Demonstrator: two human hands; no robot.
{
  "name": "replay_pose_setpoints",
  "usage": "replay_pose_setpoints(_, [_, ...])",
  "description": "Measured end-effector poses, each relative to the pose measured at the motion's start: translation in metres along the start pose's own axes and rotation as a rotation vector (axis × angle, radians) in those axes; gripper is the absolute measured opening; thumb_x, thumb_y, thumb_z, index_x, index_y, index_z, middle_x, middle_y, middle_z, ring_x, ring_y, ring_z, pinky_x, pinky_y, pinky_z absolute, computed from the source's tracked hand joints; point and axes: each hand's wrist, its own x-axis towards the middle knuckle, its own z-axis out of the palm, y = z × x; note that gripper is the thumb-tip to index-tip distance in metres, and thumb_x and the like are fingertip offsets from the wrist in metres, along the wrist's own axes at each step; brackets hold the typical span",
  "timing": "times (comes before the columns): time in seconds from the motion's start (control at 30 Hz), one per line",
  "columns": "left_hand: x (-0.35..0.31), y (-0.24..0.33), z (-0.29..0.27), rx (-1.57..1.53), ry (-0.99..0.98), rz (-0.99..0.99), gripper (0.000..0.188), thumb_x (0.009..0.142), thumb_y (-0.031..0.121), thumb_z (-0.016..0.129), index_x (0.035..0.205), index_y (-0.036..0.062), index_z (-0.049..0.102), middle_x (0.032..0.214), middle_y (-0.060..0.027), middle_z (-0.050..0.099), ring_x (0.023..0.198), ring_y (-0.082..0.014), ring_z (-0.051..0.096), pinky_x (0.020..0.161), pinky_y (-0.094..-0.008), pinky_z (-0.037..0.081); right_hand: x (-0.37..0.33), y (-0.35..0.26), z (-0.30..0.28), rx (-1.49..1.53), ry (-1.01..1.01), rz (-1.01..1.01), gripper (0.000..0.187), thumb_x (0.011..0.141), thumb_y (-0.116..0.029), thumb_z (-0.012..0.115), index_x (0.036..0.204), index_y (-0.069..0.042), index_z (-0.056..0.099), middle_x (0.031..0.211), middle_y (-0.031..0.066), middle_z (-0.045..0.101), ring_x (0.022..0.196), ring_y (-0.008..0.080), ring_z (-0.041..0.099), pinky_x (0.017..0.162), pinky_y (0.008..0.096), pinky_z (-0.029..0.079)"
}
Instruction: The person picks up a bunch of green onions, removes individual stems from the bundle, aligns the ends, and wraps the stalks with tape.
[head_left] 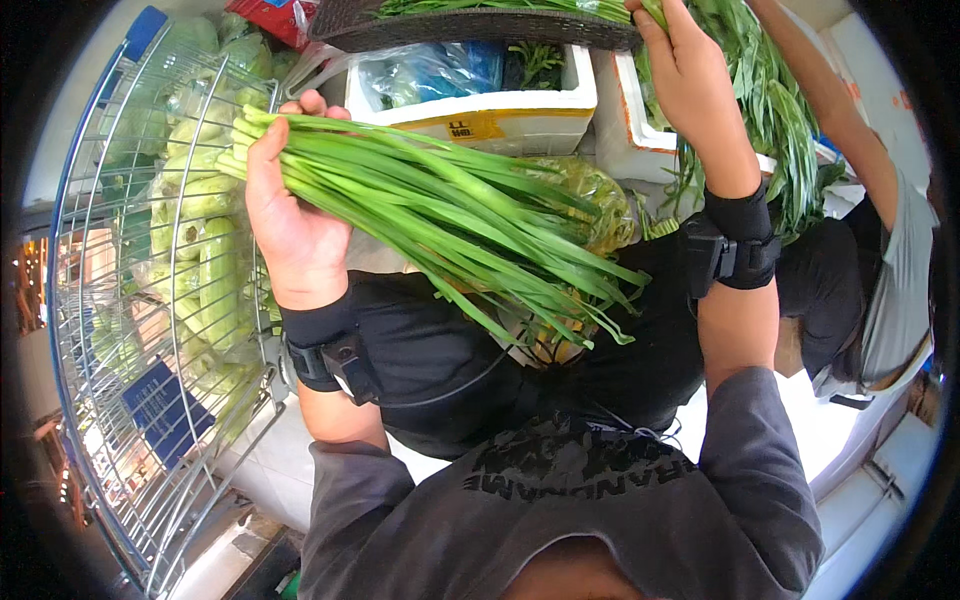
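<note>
Head view: main thing here is a bunch of long greens (470,215), flat grassy leaves, bright and kinda glossy, with pale stalk ends bundled pretty evenly on one side. The leaves fan out loose at the other end, a few tips drooping or curling. It's held up above the person's lap, slanting down to the right.

Left hand (300,225) has it gripped near the pale end: thumb across the near side, the other fingers wrapped behind with just some tips peeking over the top. The stalk ends poke out left past the thumb.

Right hand (695,85) is up at the right end of a dark tray (470,30) with more greens in it. Its fingers are bent around a pale green bit, but the top edge crops that, so I can't tell if they're pinching it or only touching.

Bunch covers part of a clear bag (590,195) behind it, and I can't make out what's inside. Tray's cut off up top too. Wire cart (62,215) on the left has bagged veg (215,270), blurry through the plastic and bars.
</note>
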Motion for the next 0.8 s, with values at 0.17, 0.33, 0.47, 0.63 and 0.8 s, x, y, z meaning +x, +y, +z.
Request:
replay_pose_setpoints(0.17, [-0.01, -0.003, 0.008, -0.045, 0.005, -0.011, 0.015, 0.099, 0.021, 0.055, 0.108, 0.0105, 0.061, 0.105, -0.0036, 0.07, 0.121, -0.0305, 0.059, 0.111, -0.0615, 0.039, -0.007, 0.006, 0.009, -0.02, -0.026, 0.072, 0.018, 0.102, -0.011, 0.053, 0.112, 0.005, 0.05, 0.098, 0.0255, 0.065, 0.088, 0.0434, 0.062, 0.074, 0.0424, 0.05])
replay_pose_setpoints(0.33, [-0.013, -0.031, 0.018, 0.2, -0.232, -0.059, 0.014, 0.1, 0.02, 0.057, 0.109, 0.0099, 0.055, 0.098, -0.004, 0.065, 0.108, -0.0302, 0.065, 0.111, -0.0606, 0.04, -0.017, -0.018, 0.029, 0.393, -0.254, 0.048, 0.015, 0.102, -0.014, 0.057, 0.114, -0.005, 0.061, 0.086, 0.0049, 0.061, 0.079, 0.0097, 0.055, 0.072, 0.029, 0.047])
replay_pose_setpoints(0.47, [-0.023, -0.047, 0.034, 0.393, -0.311, -0.038, 0.018, 0.097, 0.017, 0.06, 0.109, 0.0054, 0.054, 0.097, -0.0066, 0.062, 0.092, -0.0241, 0.065, 0.092, -0.0463, 0.052, -0.022, -0.051, 0.036, 0.743, -0.421, 0.062, 0.013, 0.1, -0.011, 0.061, 0.11, -0.003, 0.063, 0.091, 0.0015, 0.066, 0.084, 0.0062, 0.058, 0.074, 0.0239, 0.048])
replay_pose_setpoints(0.63, [-0.029, -0.065, 0.05, 0.5, -0.287, -0.039, 0.02, 0.095, 0.008, 0.066, 0.113, 0.0004, 0.06, 0.099, -0.0074, 0.068, 0.086, -0.0176, 0.067, 0.079, -0.0315, 0.054, -0.025, -0.062, 0.038, 0.919, -0.485, 0.132, 0.014, 0.092, -0.01, 0.073, 0.101, 0.0, 0.067, 0.081, 0.0002, 0.065, 0.069, 0.0057, 0.06, 0.062, 0.0235, 0.049])
replay_pose_setpoints(0.8, [-0.025, -0.073, 0.052, 0.639, -0.34, 0.017, 0.026, 0.093, 0.007, 0.07, 0.116, -0.0008, 0.062, 0.097, -0.0033, 0.069, 0.086, -0.0116, 0.065, 0.077, -0.0281, 0.054, -0.023, -0.06, 0.027, 0.73, -0.48, 0.2, 0.015, 0.088, -0.011, 0.077, 0.093, 0.0, 0.069, 0.07, -0.0038, 0.06, 0.065, 0.0022, 0.05, 0.056, 0.0216, 0.043])
